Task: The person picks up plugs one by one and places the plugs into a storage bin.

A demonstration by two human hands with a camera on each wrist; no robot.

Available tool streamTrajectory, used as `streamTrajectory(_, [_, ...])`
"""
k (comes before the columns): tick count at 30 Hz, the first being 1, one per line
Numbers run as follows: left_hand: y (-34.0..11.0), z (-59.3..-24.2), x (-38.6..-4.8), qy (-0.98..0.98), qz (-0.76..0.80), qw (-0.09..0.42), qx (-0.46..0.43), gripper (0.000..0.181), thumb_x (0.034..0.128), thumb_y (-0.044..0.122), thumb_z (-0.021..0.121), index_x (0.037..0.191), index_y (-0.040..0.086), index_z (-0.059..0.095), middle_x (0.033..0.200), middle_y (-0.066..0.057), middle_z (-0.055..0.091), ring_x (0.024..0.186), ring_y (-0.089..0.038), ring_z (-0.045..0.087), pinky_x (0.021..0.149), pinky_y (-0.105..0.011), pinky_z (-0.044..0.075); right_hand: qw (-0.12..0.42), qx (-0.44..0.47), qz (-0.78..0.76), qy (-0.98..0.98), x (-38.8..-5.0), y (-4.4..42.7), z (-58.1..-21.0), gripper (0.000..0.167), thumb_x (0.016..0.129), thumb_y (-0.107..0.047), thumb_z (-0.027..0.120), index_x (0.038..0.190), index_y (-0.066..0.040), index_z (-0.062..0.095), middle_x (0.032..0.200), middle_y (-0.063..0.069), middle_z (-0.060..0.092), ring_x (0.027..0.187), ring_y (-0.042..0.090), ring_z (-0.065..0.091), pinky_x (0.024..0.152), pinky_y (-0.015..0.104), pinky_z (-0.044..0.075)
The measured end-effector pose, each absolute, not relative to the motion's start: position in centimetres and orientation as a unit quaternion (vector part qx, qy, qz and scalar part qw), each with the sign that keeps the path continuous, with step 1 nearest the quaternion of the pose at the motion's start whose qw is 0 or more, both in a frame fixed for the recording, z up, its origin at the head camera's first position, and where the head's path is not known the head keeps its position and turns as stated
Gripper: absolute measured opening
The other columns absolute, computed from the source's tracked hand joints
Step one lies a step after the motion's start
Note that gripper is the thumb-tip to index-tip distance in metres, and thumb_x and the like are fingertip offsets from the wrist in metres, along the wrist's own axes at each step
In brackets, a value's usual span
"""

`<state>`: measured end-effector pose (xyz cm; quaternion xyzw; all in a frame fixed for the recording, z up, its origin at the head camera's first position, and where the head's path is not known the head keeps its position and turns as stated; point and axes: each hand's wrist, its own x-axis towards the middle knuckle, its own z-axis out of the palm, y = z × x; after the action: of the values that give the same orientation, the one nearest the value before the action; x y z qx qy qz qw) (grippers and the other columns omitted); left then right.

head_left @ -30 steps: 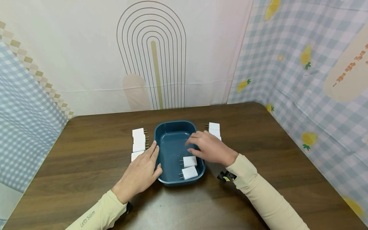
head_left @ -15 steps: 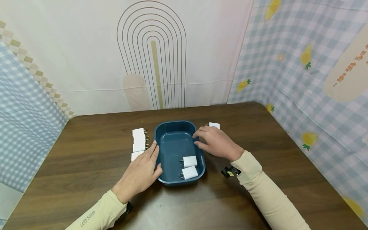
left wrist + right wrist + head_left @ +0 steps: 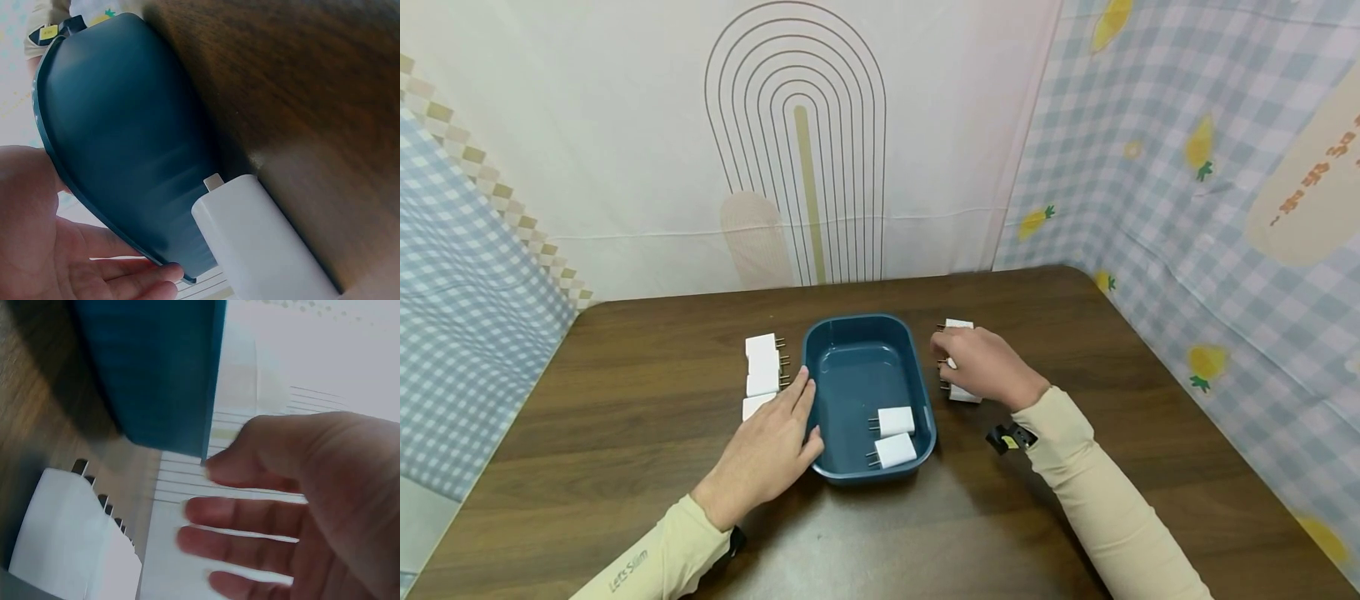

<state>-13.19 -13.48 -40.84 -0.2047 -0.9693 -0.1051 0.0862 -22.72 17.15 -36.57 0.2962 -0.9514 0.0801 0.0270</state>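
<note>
Left hand [image 3: 765, 450]: I'm seeing straight fingers resting on the tub [image 3: 853, 375].
Right hand [image 3: 981, 365]: hovering over white plugs [image 3: 965, 394], fingers parted.
Between hands: tub holding two plugs [image 3: 896, 421].

On one dark brown wood-grain table [image 3: 625, 433] I have one deep blue rounded-rectangular bin [image 3: 880, 478]. From its centre, two white block-shaped plugs with metal prongs [image 3: 895, 451] lie inside at five o'clock. Outside, at nine o'clock, I count at least four in a row [image 3: 763, 364], its near end partly covered by my left hand [image 3: 763, 454]. Around two o'clock at least three show in a second row [image 3: 964, 395], partly hidden by my right hand [image 3: 988, 367].
</note>
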Motion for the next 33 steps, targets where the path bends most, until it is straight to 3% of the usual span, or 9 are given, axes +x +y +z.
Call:
streamTrajectory(6, [-13.5, -40.8, -13.2, -0.969, -0.104, 0.088, -0.206, 0.064, 0.0951, 0.027, 0.061, 0.146, -0.008, 0.046, 0.159, -0.024, 0.039, 0.142, -0.036, 0.049, 0.111, -0.05, 0.046, -0.022, 0.285, 0.017, -0.958, -23.0, 17.5, -36.9, 0.028, 0.086, -0.012, 0.074, 0.112, -0.003, 0.071, 0.097, 0.009, 0.071, 0.078, 0.019, 0.067, 0.073, 0.04, 0.058])
streamTrajectory(13, [-13.5, -40.9, -13.1, -0.97, -0.104, 0.085, -0.205, 0.064, 0.0956, 0.027, 0.06, 0.147, -0.008, 0.046, 0.16, -0.023, 0.038, 0.143, -0.035, 0.048, 0.112, -0.05, 0.045, -0.052, 0.276, -0.002, -0.96, -23.2, 17.8, -37.6, 0.018, 0.079, -0.01, 0.078, 0.096, -0.01, 0.072, 0.092, 0.006, 0.067, 0.075, 0.019, 0.063, 0.07, 0.039, 0.056])
streamTrajectory(18, [-13.5, -40.8, -13.1, -0.97, -0.106, 0.085, -0.202, 0.064, 0.0957, 0.028, 0.06, 0.147, -0.007, 0.046, 0.16, -0.023, 0.038, 0.142, -0.036, 0.049, 0.112, -0.05, 0.045, -0.067, 0.268, -0.003, -0.961, -23.4, 17.7, -37.9, 0.021, 0.078, -0.011, 0.081, 0.097, -0.011, 0.072, 0.095, 0.007, 0.068, 0.078, 0.021, 0.065, 0.074, 0.041, 0.057])
streamTrajectory(33, [-13.5, -40.8, -13.1, -0.97, -0.104, 0.082, -0.202, 0.065, 0.0956, 0.028, 0.06, 0.148, -0.008, 0.045, 0.16, -0.023, 0.038, 0.143, -0.035, 0.047, 0.112, -0.05, 0.045, -0.052, 0.291, -0.012, -0.955, -23.5, 17.7, -38.5, 0.025, 0.076, -0.009, 0.083, 0.099, -0.009, 0.073, 0.096, 0.008, 0.069, 0.082, 0.024, 0.068, 0.076, 0.042, 0.059])
